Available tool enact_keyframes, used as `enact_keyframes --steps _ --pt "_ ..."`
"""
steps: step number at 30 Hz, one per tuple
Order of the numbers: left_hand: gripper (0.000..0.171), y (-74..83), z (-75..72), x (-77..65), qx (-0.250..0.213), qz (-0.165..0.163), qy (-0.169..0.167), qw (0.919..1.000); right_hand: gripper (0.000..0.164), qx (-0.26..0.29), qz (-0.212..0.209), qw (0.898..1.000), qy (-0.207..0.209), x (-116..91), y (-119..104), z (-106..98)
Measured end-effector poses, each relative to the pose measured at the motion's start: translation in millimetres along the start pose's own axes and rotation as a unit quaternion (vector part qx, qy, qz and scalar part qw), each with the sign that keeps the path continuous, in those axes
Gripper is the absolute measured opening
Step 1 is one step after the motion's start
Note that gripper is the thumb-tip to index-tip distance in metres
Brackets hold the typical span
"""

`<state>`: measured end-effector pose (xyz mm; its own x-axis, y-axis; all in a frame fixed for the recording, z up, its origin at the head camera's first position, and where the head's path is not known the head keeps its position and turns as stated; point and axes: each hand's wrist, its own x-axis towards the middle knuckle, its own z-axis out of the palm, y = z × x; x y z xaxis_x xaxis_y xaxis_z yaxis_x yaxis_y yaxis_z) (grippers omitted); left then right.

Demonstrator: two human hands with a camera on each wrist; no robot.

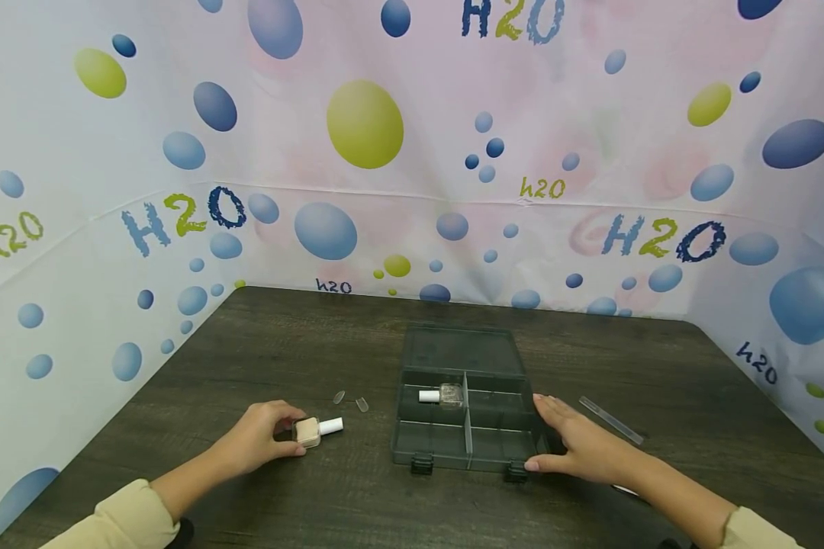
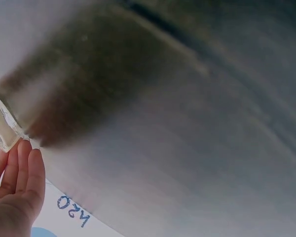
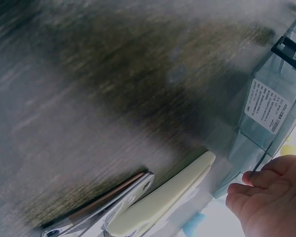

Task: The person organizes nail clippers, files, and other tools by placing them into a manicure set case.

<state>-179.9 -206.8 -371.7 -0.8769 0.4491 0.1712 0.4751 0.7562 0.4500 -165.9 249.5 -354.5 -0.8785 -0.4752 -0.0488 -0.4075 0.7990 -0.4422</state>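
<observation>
My left hand [image 1: 259, 438] pinches a small square bottle of beige nail polish [image 1: 308, 432] between thumb and fingers. Its white cap points right. In the left wrist view only part of this bottle shows, at the fingertips. A dark see-through divided plastic box [image 1: 431, 438] lies with its lid [image 1: 460, 351] folded back. Inside its back left compartment lies a second nail polish bottle [image 1: 451, 395], glittery, with a white cap. Fingers of my right hand [image 1: 580, 442] rest along the box's right side, and the thumb touches the front corner by a latch [image 1: 516, 471].
Two small clear nail-shaped pieces [image 1: 362, 405] lie between the left hand and the box. A clear flat strip [image 1: 611, 420] is right of the box. The right wrist view shows a cream-coloured handle [image 3: 163, 197] and a brown-and-silver tool [image 3: 106, 202] on the table.
</observation>
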Motion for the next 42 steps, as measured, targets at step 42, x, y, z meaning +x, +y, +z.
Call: enact_keyframes --steps 42 --pt "0.034 32.4 8.2 31.4 -0.068 0.061 0.079 0.9926 0.103 0.002 0.001 1.0 -0.004 -0.2 0.5 0.5"
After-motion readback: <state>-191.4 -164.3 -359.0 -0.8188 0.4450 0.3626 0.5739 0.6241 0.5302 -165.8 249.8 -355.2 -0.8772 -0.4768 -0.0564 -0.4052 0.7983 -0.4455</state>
